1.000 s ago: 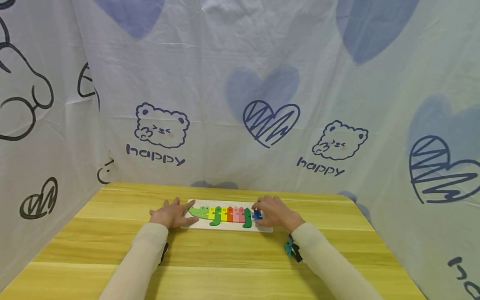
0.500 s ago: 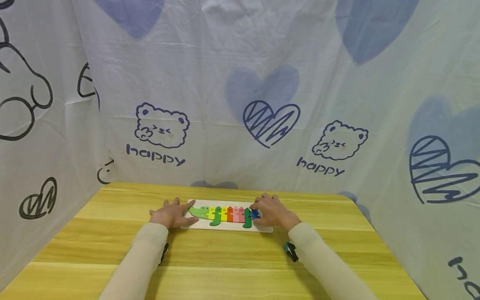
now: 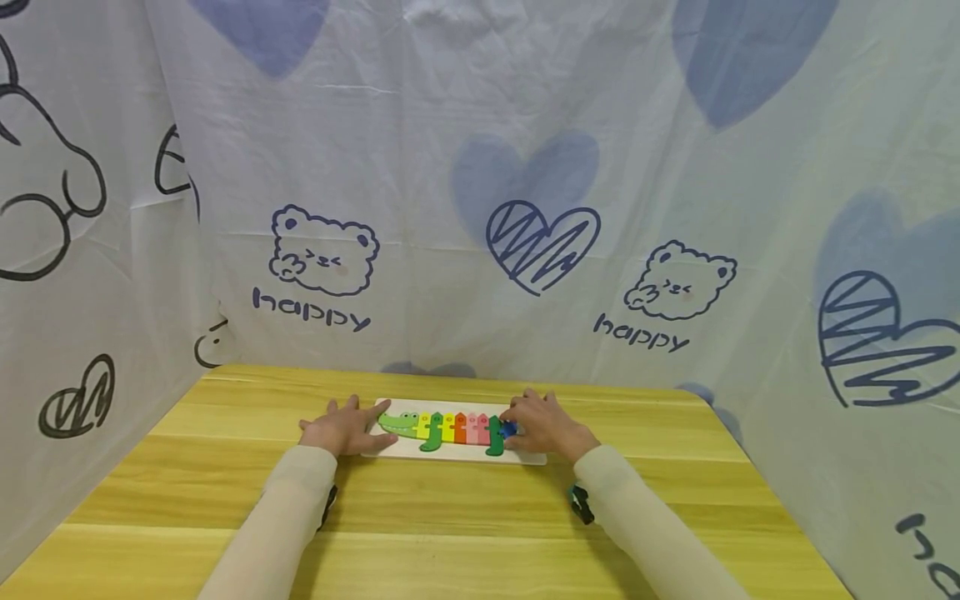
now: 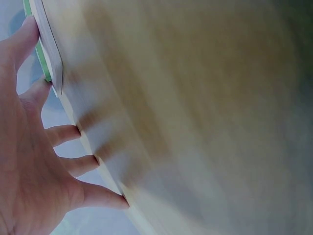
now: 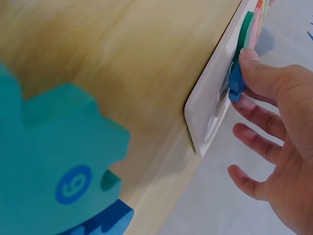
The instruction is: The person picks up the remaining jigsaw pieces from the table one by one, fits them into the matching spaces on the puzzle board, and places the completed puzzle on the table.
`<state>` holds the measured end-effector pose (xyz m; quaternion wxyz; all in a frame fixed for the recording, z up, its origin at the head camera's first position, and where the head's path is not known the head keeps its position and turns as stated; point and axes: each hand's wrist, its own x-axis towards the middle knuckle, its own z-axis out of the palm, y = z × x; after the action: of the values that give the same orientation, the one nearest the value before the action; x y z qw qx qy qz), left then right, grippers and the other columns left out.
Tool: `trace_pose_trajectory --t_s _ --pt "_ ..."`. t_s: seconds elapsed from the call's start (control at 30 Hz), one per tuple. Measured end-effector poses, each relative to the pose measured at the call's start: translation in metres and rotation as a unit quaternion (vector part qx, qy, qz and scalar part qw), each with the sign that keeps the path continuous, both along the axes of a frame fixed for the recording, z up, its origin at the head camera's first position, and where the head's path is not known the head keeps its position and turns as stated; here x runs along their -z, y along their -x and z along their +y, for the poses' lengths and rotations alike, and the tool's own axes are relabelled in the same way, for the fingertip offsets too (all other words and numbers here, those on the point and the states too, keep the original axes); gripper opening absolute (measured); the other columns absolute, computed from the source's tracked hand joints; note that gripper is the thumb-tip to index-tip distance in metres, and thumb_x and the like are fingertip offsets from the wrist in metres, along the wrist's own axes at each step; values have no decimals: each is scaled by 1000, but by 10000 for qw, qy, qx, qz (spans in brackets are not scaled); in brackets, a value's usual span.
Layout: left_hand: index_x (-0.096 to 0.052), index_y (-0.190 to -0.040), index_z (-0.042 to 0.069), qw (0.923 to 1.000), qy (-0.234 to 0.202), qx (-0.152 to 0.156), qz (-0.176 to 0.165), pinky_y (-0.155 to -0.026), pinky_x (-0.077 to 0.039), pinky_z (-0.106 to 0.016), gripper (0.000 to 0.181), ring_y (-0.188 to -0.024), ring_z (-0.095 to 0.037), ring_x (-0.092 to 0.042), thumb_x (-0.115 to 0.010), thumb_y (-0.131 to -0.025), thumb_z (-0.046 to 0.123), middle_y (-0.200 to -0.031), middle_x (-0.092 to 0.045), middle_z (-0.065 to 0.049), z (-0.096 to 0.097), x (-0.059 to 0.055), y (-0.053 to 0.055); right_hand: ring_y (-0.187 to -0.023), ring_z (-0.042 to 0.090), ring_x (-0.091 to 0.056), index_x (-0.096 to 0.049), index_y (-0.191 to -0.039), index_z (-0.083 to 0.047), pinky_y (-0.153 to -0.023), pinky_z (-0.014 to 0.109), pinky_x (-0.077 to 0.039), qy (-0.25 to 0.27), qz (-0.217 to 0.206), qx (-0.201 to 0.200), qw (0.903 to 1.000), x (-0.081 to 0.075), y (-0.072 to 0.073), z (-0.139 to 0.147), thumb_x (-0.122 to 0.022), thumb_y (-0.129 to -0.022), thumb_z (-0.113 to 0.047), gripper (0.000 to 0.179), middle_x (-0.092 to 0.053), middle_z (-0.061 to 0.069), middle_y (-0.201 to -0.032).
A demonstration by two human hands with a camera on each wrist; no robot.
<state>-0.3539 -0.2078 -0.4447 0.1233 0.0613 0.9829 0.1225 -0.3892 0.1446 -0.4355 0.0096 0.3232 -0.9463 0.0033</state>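
A white puzzle board [image 3: 461, 452] lies near the table's far side, holding a crocodile of coloured pieces, its light green head [image 3: 397, 426] at the left. My left hand [image 3: 337, 429], fingers spread, rests at the board's left end. There its thumb and forefinger touch the board, and the other fingertips meet the table, as the left wrist view shows. At the tail end, my right hand [image 3: 551, 425] pinches a blue puzzle piece [image 5: 236, 81] between thumb and forefinger, right against the dark green leg piece [image 3: 495, 437]. Part of an unfilled recess shows on the board past the blue piece.
In the right wrist view, a teal puzzle piece [image 5: 73, 156] with a round blue number mark is close to the camera, a darker blue piece [image 5: 115, 219] beside it. The wooden table [image 3: 450, 533] ends at a white patterned curtain [image 3: 420, 250] behind and at both sides.
My right hand has shifted slightly left with the blue piece, bringing it up to the dark green leg piece. The left hand and the board have stayed put.
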Motion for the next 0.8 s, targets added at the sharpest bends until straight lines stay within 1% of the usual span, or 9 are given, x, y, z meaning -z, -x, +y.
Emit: trace_pose_trajectory --t_s 0.3,0.67,0.8 --pt "-31 -163 29 10000 2 8 -2 -96 -15 -98 82 -149 -69 -11 -53 -96 70 -168 -21 -32 0 0 1 -101 20 -50 -74 -128 -13 -87 45 -40 69 -192 56 9998 1 3 1 -78 -91 -39 46 -70 3 -114" --pt "-32 -163 29 10000 19 12 38 -95 -15 -98 82 -148 -70 -11 -53 -95 71 -167 -21 -33 0 0 0 -98 22 -51 -73 -129 -12 -84 44 -40 128 -248 -208 9994 2 4 1 -77 -92 -34 43 -70 5 -113" --pt "-32 -163 29 10000 24 29 29 -94 -16 -98 83 -148 -70 -11 -53 -95 71 -167 -21 -33 -1 1 0 -102 23 -53 -72 -131 -14 -86 45 -40 152 -294 -253 9991 0 3 6 -77 -92 -35 45 -70 4 -116"
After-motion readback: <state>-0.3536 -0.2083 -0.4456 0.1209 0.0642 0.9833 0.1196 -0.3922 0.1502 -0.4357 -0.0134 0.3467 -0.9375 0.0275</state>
